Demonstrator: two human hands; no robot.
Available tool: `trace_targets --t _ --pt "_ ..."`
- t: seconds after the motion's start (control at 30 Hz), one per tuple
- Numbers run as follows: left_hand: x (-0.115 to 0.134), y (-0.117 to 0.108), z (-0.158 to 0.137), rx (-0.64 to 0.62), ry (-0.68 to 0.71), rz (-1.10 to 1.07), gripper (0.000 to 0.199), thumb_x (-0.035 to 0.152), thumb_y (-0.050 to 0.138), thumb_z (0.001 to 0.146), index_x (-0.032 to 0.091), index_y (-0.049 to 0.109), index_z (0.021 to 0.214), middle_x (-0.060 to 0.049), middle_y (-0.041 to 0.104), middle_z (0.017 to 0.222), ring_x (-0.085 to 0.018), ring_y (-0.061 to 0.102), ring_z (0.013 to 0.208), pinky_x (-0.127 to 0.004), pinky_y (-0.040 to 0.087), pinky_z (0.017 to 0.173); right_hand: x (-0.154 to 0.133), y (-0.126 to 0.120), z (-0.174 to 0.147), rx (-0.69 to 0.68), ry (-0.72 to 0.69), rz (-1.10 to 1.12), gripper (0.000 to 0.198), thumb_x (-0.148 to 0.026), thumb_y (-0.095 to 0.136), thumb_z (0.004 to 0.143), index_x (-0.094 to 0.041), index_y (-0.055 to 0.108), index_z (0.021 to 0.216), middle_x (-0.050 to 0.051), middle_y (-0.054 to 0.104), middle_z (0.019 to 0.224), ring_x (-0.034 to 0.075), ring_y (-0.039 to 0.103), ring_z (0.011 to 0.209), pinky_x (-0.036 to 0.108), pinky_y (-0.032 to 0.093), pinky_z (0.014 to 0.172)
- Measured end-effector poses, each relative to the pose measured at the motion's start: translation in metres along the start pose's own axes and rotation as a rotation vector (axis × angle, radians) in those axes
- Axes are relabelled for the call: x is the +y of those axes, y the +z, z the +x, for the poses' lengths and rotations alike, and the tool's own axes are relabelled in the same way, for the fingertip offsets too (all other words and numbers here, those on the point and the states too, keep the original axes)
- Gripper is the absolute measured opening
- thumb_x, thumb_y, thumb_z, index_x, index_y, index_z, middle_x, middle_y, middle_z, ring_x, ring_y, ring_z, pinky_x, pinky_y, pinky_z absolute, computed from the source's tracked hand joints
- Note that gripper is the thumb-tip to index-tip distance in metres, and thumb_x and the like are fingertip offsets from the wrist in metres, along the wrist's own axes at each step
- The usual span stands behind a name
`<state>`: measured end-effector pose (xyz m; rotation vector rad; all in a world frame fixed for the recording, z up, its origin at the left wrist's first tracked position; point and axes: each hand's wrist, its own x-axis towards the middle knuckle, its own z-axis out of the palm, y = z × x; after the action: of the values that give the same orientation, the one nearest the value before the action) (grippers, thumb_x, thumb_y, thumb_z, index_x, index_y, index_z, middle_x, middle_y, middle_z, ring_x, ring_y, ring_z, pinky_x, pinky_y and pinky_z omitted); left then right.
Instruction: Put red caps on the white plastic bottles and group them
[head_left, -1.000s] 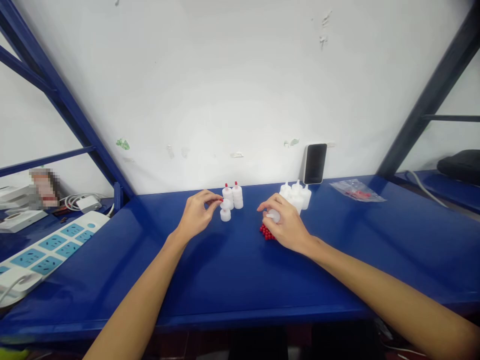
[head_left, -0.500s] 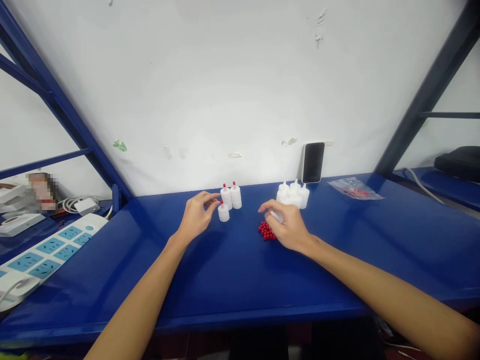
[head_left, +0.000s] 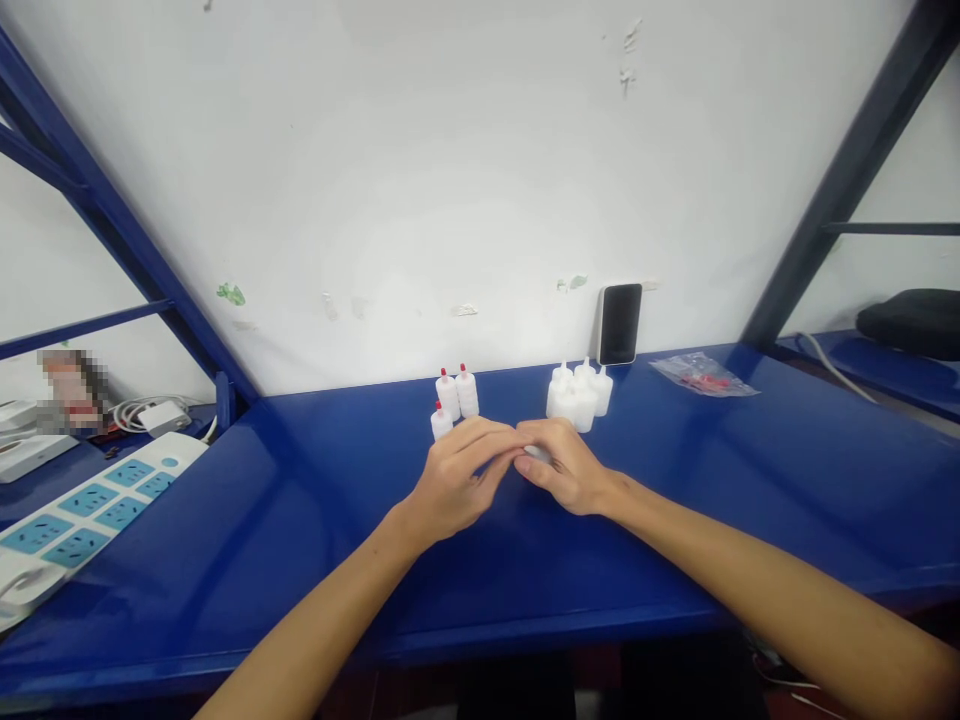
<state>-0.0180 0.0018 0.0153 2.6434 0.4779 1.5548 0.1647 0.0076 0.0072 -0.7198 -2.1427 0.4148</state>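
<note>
In my right hand (head_left: 564,462) a small white squeeze bottle (head_left: 538,454) is held, mostly covered by the fingers. My left hand (head_left: 472,470) meets it at the fingertips, thumb and fingers pinched together at the bottle's end. Whatever the pinch holds is hidden. Just behind my left hand stand three white bottles with red tips (head_left: 466,392), the nearest partly covered by the hand. Behind my right hand is a cluster of several white bottles with bare pointed nozzles (head_left: 577,405). The small red caps on the table are covered by my hands.
A dark-screened device (head_left: 620,325) leans on the wall at the back. To its right lies a clear plastic bag (head_left: 703,375) with red pieces inside. A white power strip (head_left: 97,515) runs along the left edge of the blue table (head_left: 660,590). Blue posts rise at both sides.
My left hand has left the red-tipped bottle beside the other two and moved right to my right hand. My right hand, still holding its bottle, has turned so the fingertips meet.
</note>
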Motion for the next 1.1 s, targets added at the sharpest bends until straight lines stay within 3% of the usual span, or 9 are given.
trace_targets --t 0.3,0.6,0.73,0.83,0.93,1.0,1.1 --pt "0.002 0.006 -0.005 -0.032 -0.041 -0.066 0.026 0.008 0.055 0.089 0.020 0.065 0.110 -0.005 0.072 0.095 -0.015 0.066 0.084 -0.030 0.056 0.077 0.005 0.006 -0.004 -0.040 0.033 0.095 0.044 -0.042 0.035 0.094 -0.018 0.047 0.060 -0.001 0.045 0.055 0.012 0.041 0.051 0.026 0.032 0.052" --pt "0.003 0.009 -0.006 -0.007 -0.031 -0.044 0.024 0.008 0.058 0.089 0.020 0.063 0.109 -0.005 0.072 0.095 -0.015 0.066 0.083 -0.029 0.056 0.076 -0.004 0.006 -0.002 -0.011 0.163 0.267 0.031 -0.029 0.038 0.082 -0.020 0.040 0.052 -0.002 0.043 0.048 0.012 0.041 0.045 0.027 0.032 0.048" --pt "0.002 0.009 -0.007 0.001 -0.054 -0.035 0.021 0.011 0.055 0.090 0.020 0.065 0.106 -0.005 0.072 0.094 -0.015 0.067 0.083 -0.029 0.056 0.076 -0.003 0.008 -0.001 -0.007 0.157 0.229 0.035 -0.032 0.038 0.087 -0.020 0.042 0.055 -0.002 0.045 0.051 0.012 0.043 0.048 0.027 0.033 0.051" --pt "-0.001 0.009 -0.006 0.033 -0.191 -0.095 0.014 0.013 0.058 0.090 0.019 0.068 0.098 -0.005 0.073 0.091 -0.015 0.067 0.081 -0.029 0.056 0.077 -0.001 0.009 0.000 0.016 0.162 0.224 0.033 -0.042 0.040 0.093 -0.018 0.051 0.073 -0.003 0.048 0.059 0.012 0.045 0.054 0.026 0.035 0.054" --pt "-0.013 0.005 -0.004 0.172 -0.453 -0.237 0.005 0.020 0.066 0.085 0.017 0.068 0.089 -0.006 0.073 0.088 -0.016 0.069 0.081 -0.029 0.057 0.077 0.001 0.007 0.001 0.085 0.220 0.229 0.030 -0.045 0.039 0.096 -0.019 0.053 0.095 -0.004 0.047 0.062 0.013 0.045 0.055 0.026 0.036 0.056" --pt "-0.026 -0.004 -0.003 0.297 -0.584 -0.301 0.011 0.025 0.071 0.081 0.015 0.069 0.087 -0.006 0.073 0.088 -0.017 0.070 0.083 -0.030 0.058 0.078 0.001 0.005 0.002 0.128 0.252 0.219 0.027 -0.043 0.042 0.095 -0.019 0.053 0.100 -0.004 0.050 0.066 0.013 0.046 0.056 0.027 0.036 0.057" --pt "-0.048 -0.024 -0.002 0.442 -0.700 -0.231 0.020 0.030 0.074 0.077 0.012 0.070 0.086 -0.008 0.074 0.088 -0.020 0.070 0.084 -0.033 0.058 0.080 -0.001 0.002 0.002 0.157 0.236 0.230 0.020 -0.037 0.048 0.092 -0.020 0.054 0.099 -0.002 0.054 0.072 0.013 0.049 0.060 0.028 0.038 0.060"
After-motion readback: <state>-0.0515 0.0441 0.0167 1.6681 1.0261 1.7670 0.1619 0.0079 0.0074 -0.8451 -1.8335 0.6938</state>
